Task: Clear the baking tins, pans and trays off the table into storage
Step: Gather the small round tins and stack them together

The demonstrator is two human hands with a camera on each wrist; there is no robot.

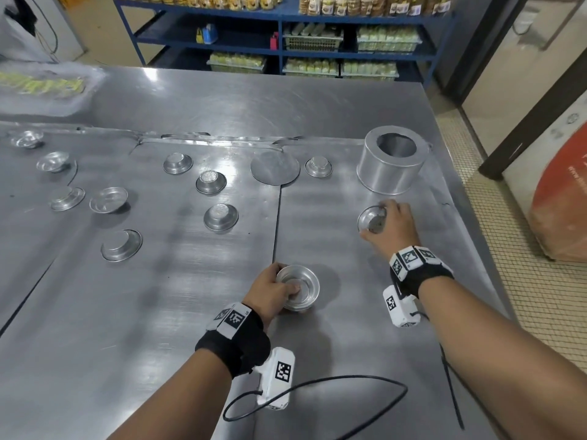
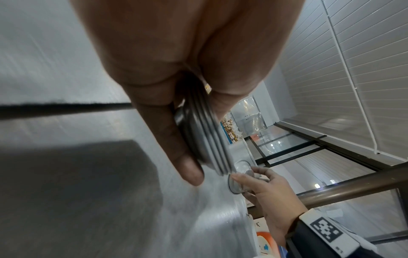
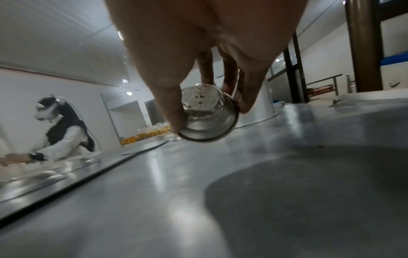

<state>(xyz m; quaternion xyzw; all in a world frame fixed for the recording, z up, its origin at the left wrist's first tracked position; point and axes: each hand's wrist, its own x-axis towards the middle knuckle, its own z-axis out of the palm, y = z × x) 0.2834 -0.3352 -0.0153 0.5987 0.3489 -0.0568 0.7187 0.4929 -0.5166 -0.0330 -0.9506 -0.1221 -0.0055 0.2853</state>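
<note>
My left hand (image 1: 276, 289) grips a small stack of nested round metal tins (image 1: 298, 289) near the table's front middle; the left wrist view shows their stacked rims (image 2: 207, 139) pinched between thumb and fingers. My right hand (image 1: 389, 225) holds one small round tin (image 1: 371, 219), tilted on its side just above the table, in front of a tall round cake tin (image 1: 392, 165). The right wrist view looks into that small tin (image 3: 207, 115), whose inside is speckled. Several more small tins (image 1: 220, 217) lie scattered over the steel table (image 1: 158, 312), some upside down.
A flat metal disc (image 1: 274, 168) lies beside the scattered tins. Blue shelving (image 1: 281, 33) with packaged goods stands behind the table. An orange sack (image 1: 562, 201) sits on the tiled floor at right. Another person (image 3: 64, 125) works at the table's far side. A black cable (image 1: 317, 389) trails from my left wrist.
</note>
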